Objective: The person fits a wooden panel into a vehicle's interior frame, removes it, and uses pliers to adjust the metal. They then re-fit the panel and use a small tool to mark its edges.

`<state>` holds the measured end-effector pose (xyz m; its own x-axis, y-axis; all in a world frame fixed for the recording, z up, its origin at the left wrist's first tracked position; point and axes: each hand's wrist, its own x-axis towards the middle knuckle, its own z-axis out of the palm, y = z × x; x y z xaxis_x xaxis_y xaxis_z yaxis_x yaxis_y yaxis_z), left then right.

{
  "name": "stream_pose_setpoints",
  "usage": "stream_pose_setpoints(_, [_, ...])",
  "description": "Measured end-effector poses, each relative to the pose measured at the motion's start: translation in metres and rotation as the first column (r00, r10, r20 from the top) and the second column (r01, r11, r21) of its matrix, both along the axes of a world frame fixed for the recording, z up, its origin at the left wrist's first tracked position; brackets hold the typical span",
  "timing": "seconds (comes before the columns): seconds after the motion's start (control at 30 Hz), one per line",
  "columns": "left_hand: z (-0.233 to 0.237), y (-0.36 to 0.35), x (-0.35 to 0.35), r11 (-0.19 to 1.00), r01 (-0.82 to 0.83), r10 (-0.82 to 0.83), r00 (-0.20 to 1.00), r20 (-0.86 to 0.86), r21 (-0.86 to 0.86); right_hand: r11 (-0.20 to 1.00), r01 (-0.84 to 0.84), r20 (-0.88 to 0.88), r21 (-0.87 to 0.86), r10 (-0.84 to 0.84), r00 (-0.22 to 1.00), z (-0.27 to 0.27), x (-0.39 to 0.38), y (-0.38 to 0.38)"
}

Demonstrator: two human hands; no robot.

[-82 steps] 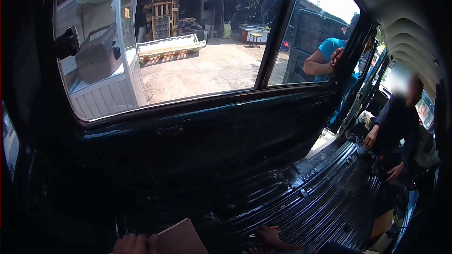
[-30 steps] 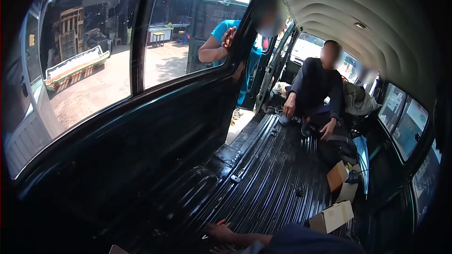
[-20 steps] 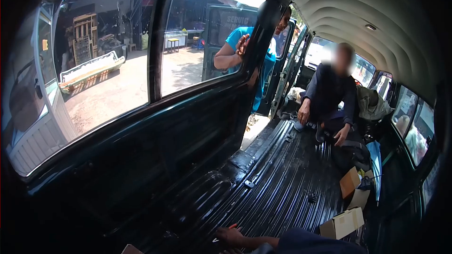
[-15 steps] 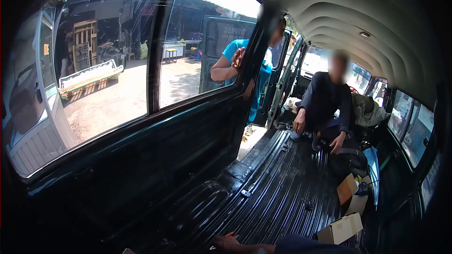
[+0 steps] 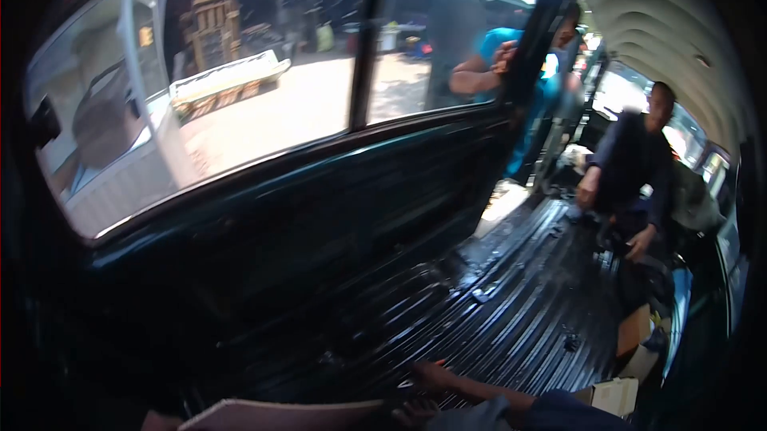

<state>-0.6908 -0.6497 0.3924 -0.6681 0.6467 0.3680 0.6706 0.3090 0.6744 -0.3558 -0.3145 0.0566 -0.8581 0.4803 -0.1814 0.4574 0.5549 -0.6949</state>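
Note:
At the bottom edge, my left hand [image 5: 162,421] shows only in part, blurred, at the left end of a flat pinkish-brown board [image 5: 288,417]. It appears to grip that board; the fingertips are cut off. My right hand [image 5: 434,377] is low over the ribbed black floor, right of the board. Its fingers are closed around a small slim thing with an orange-red end [image 5: 440,362], too blurred to name. Below this hand, what look like bare toes [image 5: 417,410] show beside grey cloth [image 5: 479,415].
A dark van side panel [image 5: 319,207] with a window runs along the left. Cardboard boxes [image 5: 613,396] stand at the right on the ribbed floor [image 5: 511,311]. A person in dark clothes [image 5: 631,159] sits farther in. Another person in blue [image 5: 499,55] leans outside the opening.
My view has swung left and down, so the scene sits farther right. More of the board and part of my left hand have come into view. My right hand remains low over the floor.

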Motion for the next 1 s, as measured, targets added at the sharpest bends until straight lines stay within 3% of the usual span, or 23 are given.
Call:
stream_pose_setpoints(0.03, [-0.019,-0.015,-0.018,1.0,0.016,-0.016,1.0,-0.01,-0.011,0.964,0.133,0.067,-0.229,-0.12,0.99,-0.003,0.003,0.008])
stream_pose_setpoints(0.07, [-0.038,-0.014,-0.029,0.995,0.036,-0.034,0.999,-0.024,0.092,0.889,0.176,-0.003,-0.423,-0.195,0.981,0.015,-0.001,0.01])
stream_pose_setpoints(0.1, [-0.056,0.003,-0.028,0.963,-0.013,-0.019,0.993,0.115,0.271,0.768,0.219,-0.037,-0.601,-0.3,0.953,0.042,-0.003,0.007])
stream_pose_setpoints(0.13, [-0.067,0.021,-0.019,0.931,-0.045,-0.026,0.982,0.189,0.363,0.762,0.207,-0.058,-0.614,-0.305,0.95,0.059,-0.005,0.002])
stream_pose_setpoints(0.17, [-0.084,-0.003,-0.033,0.943,0.042,-0.138,0.952,0.274,0.329,0.763,0.209,-0.094,-0.612,-0.332,0.938,0.077,-0.009,0.005])
stream_pose_setpoints(0.2, [-0.099,0.013,-0.029,0.92,0.007,-0.146,0.933,0.328,0.391,0.758,0.204,-0.088,-0.619,-0.325,0.942,0.095,-0.015,0.01])
stream_pose_setpoints(0.27, [-0.142,0.053,-0.027,0.867,-0.058,-0.156,0.912,0.379,0.495,0.777,0.175,-0.276,-0.604,-0.41,0.869,0.126,-0.034,0.024])
stream_pose_setpoints(0.33, [-0.163,0.086,-0.031,0.828,-0.096,-0.182,0.885,0.428,0.552,0.873,0.188,-0.286,-0.45,-0.341,0.896,0.134,-0.054,0.059])
stream_pose_setpoints(0.4, [-0.154,0.12,-0.051,0.801,-0.096,-0.231,0.861,0.453,0.591,0.754,0.538,-0.407,-0.378,-0.657,0.635,0.168,-0.089,0.106])
stream_pose_setpoints(0.47, [-0.152,0.144,-0.074,0.772,-0.061,-0.306,0.837,0.454,0.633,0.745,0.595,-0.643,-0.302,-0.62,0.45,0.181,-0.109,0.142])
stream_pose_setpoints(0.5, [-0.151,0.151,-0.083,0.749,-0.019,-0.373,0.815,0.444,0.662,0.812,0.492,-0.614,-0.314,-0.569,0.547,0.192,-0.115,0.162])
stream_pose_setpoints(0.53, [-0.147,0.157,-0.088,0.753,-0.023,-0.366,0.816,0.448,0.658,0.86,0.386,-0.577,-0.333,-0.51,0.638,0.198,-0.118,0.175])
stream_pose_setpoints(0.6, [-0.141,0.169,-0.096,0.919,0.034,-0.205,0.891,0.404,0.393,0.858,0.416,-0.57,-0.302,-0.512,0.642,0.203,-0.129,0.187])
stream_pose_setpoints(0.63, [-0.147,0.17,-0.098,0.92,0.036,-0.208,0.889,0.407,0.391,0.854,0.447,-0.565,-0.265,-0.514,0.645,0.202,-0.131,0.191])
stream_pose_setpoints(0.7, [-0.158,0.173,-0.107,0.953,-0.079,-0.031,0.934,0.356,0.291,0.869,0.42,-0.585,-0.262,-0.489,0.647,0.181,-0.139,0.201])
stream_pose_setpoints(0.73, [-0.161,0.175,-0.107,0.954,-0.075,-0.036,0.933,0.358,0.291,0.883,0.389,-0.6,-0.263,-0.465,0.651,0.169,-0.145,0.203])
stream_pose_setpoints(0.8, [-0.162,0.179,-0.104,0.963,-0.234,0.202,0.955,0.218,0.135,0.87,0.389,-0.588,-0.305,-0.493,0.641,0.152,-0.152,0.202])
stream_pose_setpoints(0.83, [-0.159,0.179,-0.101,0.965,-0.229,0.198,0.955,0.219,0.13,0.87,0.414,-0.557,-0.268,-0.491,0.67,0.148,-0.154,0.199])
stream_pose_setpoints(0.87, [-0.154,0.179,-0.098,0.939,-0.319,0.263,0.906,0.331,0.13,0.871,0.435,-0.531,-0.227,-0.485,0.695,0.147,-0.158,0.199])
stream_pose_setpoints(0.9, [-0.149,0.181,-0.098,0.906,-0.406,0.319,0.841,0.436,0.121,0.871,0.436,-0.537,-0.227,-0.485,0.69,0.152,-0.163,0.195])
stream_pose_setpoints(0.93, [-0.149,0.182,-0.103,0.905,-0.406,0.318,0.843,0.435,0.125,0.871,0.41,-0.568,-0.271,-0.489,0.662,0.159,-0.166,0.189])
stream_pose_setpoints(1.0, [-0.157,0.171,-0.115,0.942,-0.325,0.303,0.93,0.21,0.08,0.862,0.391,-0.581,-0.323,-0.506,0.637,0.152,-0.162,0.18])
